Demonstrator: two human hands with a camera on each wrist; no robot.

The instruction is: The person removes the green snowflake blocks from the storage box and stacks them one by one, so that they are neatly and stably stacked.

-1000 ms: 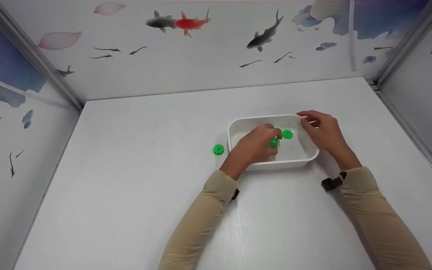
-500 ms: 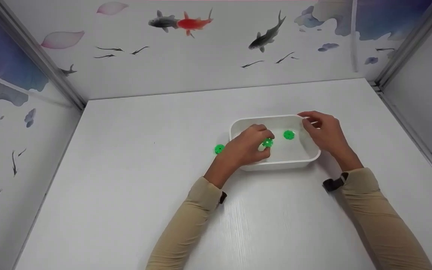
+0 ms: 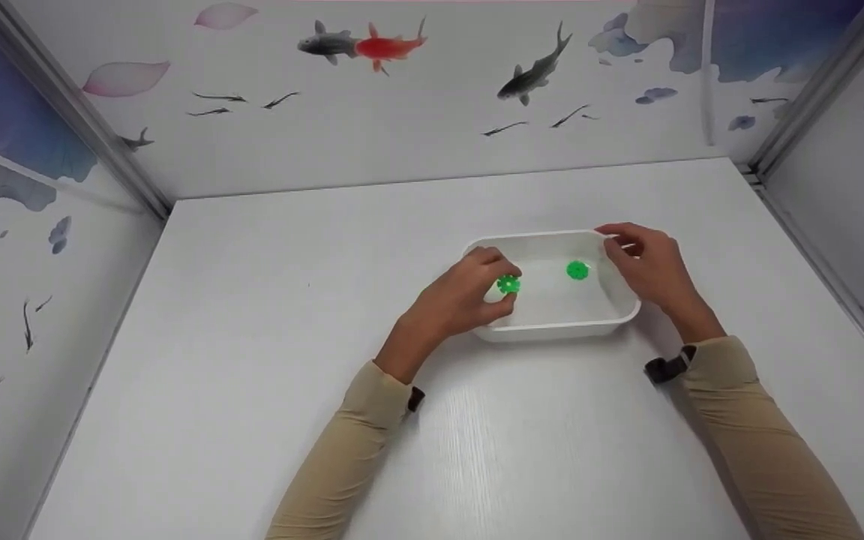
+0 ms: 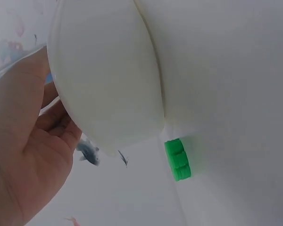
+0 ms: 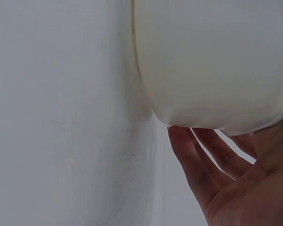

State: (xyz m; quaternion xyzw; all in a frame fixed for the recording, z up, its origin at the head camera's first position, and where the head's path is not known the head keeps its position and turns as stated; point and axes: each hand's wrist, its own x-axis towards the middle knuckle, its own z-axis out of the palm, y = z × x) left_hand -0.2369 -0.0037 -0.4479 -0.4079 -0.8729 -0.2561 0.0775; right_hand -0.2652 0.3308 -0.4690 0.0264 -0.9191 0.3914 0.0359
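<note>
My left hand (image 3: 462, 292) pinches a green flower-shaped plastic disc (image 3: 508, 284) between thumb and fingers, over the left end of a white plastic basin (image 3: 552, 327). A second green disc (image 3: 577, 270) lies on the basin floor toward the right. My right hand (image 3: 649, 262) grips the basin's far right corner, thumb on the inner side and fingers outside; the right wrist view shows those fingers (image 5: 193, 160) against the outer wall. On the table just beyond the basin's left end sits a green notched piece (image 4: 178, 160), seen in the left wrist view and hidden behind my left hand in the head view.
The basin stands on a white table (image 3: 289, 337). Behind it rises a white wall panel (image 3: 432, 112) printed with fish, and more panels border the left and right sides. A black strap device (image 3: 668, 367) sits at the right wrist.
My left hand has moved left within the basin, carrying the pinched green disc toward the left end. It now covers the piece outside the basin. The right hand keeps its place.
</note>
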